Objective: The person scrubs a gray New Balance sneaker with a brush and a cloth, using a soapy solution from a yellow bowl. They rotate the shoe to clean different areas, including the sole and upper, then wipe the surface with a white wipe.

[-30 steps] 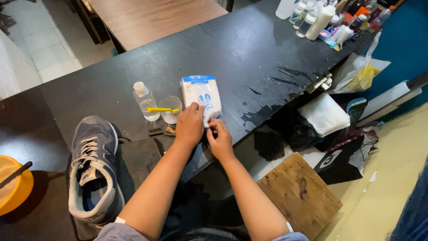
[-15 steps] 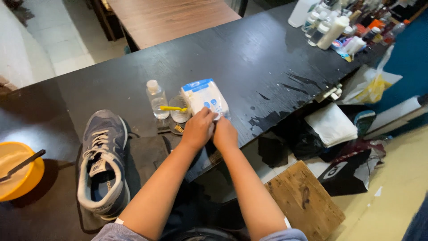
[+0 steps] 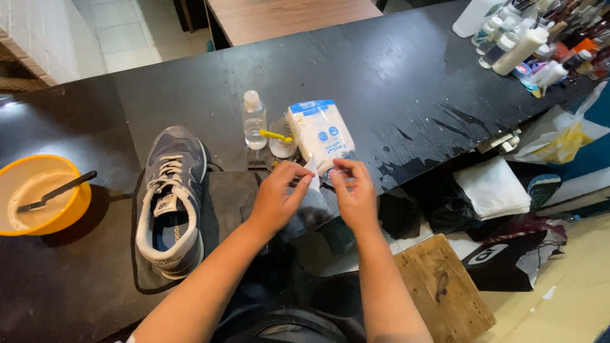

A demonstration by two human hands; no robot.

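A white and blue pack of wipes point(image 3: 321, 133) lies on the black worktop point(image 3: 381, 82). At its near end my left hand point(image 3: 277, 195) and my right hand point(image 3: 352, 191) both pinch a small white wipe point(image 3: 312, 173) sticking out of the pack. A navy sneaker point(image 3: 170, 194) with white laces rests on a dark cloth point(image 3: 219, 209) to the left of my hands.
A small clear bottle point(image 3: 255, 121) and a clear cup with a yellow-handled tool point(image 3: 279, 137) stand beside the pack. An orange bowl with a brush point(image 3: 39, 195) sits far left. Several bottles point(image 3: 521, 38) crowd the far right corner. A wooden board point(image 3: 438, 286) lies below.
My hands have drawn back from the pack towards me, pulling a white wipe out between them. The view has shifted so everything sits further right.
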